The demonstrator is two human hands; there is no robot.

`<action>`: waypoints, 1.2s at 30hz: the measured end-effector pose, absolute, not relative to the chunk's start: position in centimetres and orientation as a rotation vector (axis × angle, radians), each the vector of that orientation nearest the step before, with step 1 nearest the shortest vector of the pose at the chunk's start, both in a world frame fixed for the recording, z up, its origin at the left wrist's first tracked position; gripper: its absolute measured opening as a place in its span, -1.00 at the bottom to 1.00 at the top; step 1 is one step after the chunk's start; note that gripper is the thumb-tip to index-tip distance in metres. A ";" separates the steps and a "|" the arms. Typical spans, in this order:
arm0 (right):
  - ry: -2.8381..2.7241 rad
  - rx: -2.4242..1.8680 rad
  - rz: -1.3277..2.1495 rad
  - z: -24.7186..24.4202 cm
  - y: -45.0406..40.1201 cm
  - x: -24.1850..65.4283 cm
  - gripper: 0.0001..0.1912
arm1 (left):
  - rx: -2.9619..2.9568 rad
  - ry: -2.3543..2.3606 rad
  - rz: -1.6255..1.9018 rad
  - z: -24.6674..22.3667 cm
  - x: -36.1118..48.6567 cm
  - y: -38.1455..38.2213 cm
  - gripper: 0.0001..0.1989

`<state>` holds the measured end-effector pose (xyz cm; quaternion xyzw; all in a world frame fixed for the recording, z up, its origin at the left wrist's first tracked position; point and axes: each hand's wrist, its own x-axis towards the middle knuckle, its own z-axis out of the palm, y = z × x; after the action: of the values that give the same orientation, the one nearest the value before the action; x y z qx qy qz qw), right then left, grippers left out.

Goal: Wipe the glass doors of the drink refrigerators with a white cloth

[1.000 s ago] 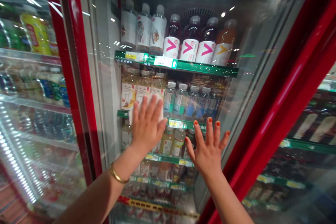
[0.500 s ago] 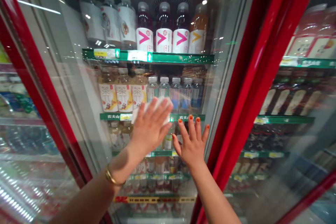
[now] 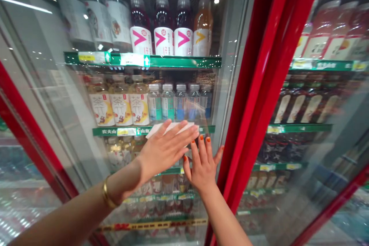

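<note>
My left hand (image 3: 161, 153), with a gold bangle (image 3: 107, 192) at its wrist, lies flat with long fingers over a white paper-like wipe (image 3: 154, 128). It holds the wipe against the glass door; most of the wipe is hidden under the fingers. Just to its right, my right hand (image 3: 203, 169) rests on the glass with fingers spread and holds nothing. Its nails are orange-red. The two hands nearly touch. Behind the glass stand tea bottles (image 3: 121, 105) with yellow-and-white labels and purple drink bottles (image 3: 163, 27).
A thick red door frame (image 3: 259, 92) slopes down close to my right hand. Another red frame (image 3: 31, 134) runs along the left. Green shelf edges (image 3: 184, 61) carry price tags. More bottles (image 3: 319, 38) stand behind the right-hand door. Lights reflect in the glass.
My left hand has turned to the right and sunk slightly with the wipe, coming closer to my right hand. The view has shifted, so shelves and frame appear further left.
</note>
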<state>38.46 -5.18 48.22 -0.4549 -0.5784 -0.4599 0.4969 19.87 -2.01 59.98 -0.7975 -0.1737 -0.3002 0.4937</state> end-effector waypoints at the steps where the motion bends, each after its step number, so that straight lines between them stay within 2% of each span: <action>1: -1.399 -1.099 -1.109 48.1 -5.2 38.5 -0.14 | -1.954 -0.384 -0.688 59.2 18.8 -2.1 -0.33; 3: -1.408 -1.101 -1.104 47.8 -5.2 38.4 -0.14 | -1.959 -0.438 -0.718 58.8 15.6 -2.0 -0.28; 6: -1.399 -1.128 -1.124 47.7 -4.9 38.2 -0.12 | -1.908 -0.636 -0.877 61.7 13.0 -1.4 -0.14; 8: -1.350 -1.145 -1.115 47.6 -4.7 38.1 -0.08 | -1.894 -0.727 -0.986 64.1 14.7 -1.1 -0.15; 10: -1.305 -1.137 -1.072 47.4 -4.6 38.1 -0.05 | -1.928 -0.713 -0.993 64.6 18.3 -1.2 -0.18; 14: -1.290 -1.083 -1.012 46.8 -4.7 38.4 -0.10 | -2.077 -0.339 -0.572 59.0 22.4 -1.8 -0.39; 17: -1.321 -1.083 -1.004 46.3 -4.7 38.5 -0.11 | -2.137 -0.228 -0.553 55.7 19.0 -1.7 -0.48; 20: -1.361 -1.101 -1.002 46.1 -4.4 38.5 -0.10 | -2.093 -0.385 -0.764 58.4 15.7 -1.1 -0.33; 22: -1.353 -1.107 -1.006 46.3 -4.3 38.5 -0.12 | -1.992 -0.573 -0.909 61.4 16.3 -0.9 -0.23; 24: -1.342 -1.109 -1.010 46.6 -4.5 38.6 -0.15 | -1.903 -0.715 -0.990 62.6 18.7 -1.4 -0.21; 26: -1.357 -1.109 -1.006 46.9 -5.0 38.9 -0.19 | -1.889 -0.681 -0.932 60.8 21.0 -2.3 -0.24; 28: -1.381 -1.119 -0.985 47.2 -5.6 39.0 -0.19 | -1.943 -0.547 -0.765 56.6 21.2 -3.0 -0.33; 29: -1.392 -1.130 -0.962 47.4 -6.0 39.0 -0.19 | -1.924 -0.536 -0.765 54.2 20.2 -3.2 -0.36; 32: -1.462 -1.141 -0.909 48.2 -7.0 38.2 -0.14 | -1.811 -0.740 -0.877 49.0 13.4 -3.2 -0.26; 34: -1.590 -1.097 -0.942 49.5 -7.4 36.5 -0.10 | -1.684 -0.939 -1.060 48.8 7.6 -2.6 -0.20; 36: -1.752 -1.012 -1.024 51.8 -7.1 34.2 -0.12 | -1.578 -1.130 -1.237 51.2 3.3 -1.5 -0.20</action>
<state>34.18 -7.15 51.78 -0.4042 -0.7000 -0.4091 0.4235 3.33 -1.46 51.16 -0.6260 -0.4481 -0.4909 0.4078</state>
